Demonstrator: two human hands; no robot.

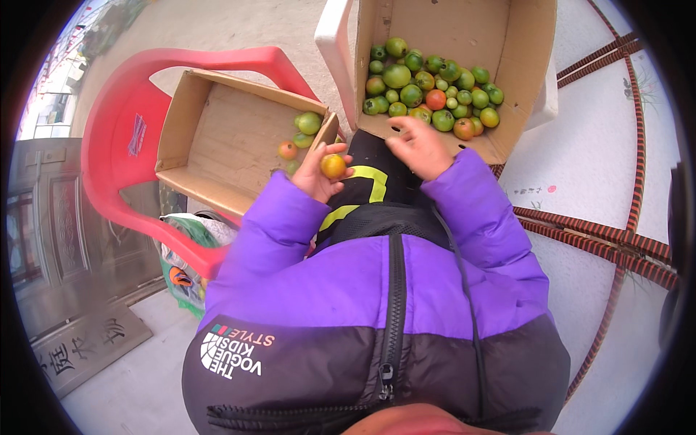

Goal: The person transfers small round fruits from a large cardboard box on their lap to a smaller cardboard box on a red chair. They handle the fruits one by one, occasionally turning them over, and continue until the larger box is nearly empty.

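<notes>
An orange-yellow tomato point(333, 166) rests in the fingers of my left hand point(315, 176), just beside the near right corner of the smaller cardboard box point(212, 136). Several green tomatoes point(309, 123) and one reddish tomato point(287, 150) lie at that box's right end, partly behind my hand. My right hand point(420, 148) hovers at the near edge of the larger cardboard box point(454, 24), fingers slightly bent with nothing visible in them. Inside this box many tomatoes are heaped, mostly green like this big one point(397, 76), with a red one point(435, 100) among them.
A red plastic armchair point(117, 109) holds the smaller box. The larger box stands on a white plastic chair point(336, 32). Below the red chair is a filled plastic bag point(185, 272). At left are a grey panelled door point(60, 217) and a board with writing point(92, 348).
</notes>
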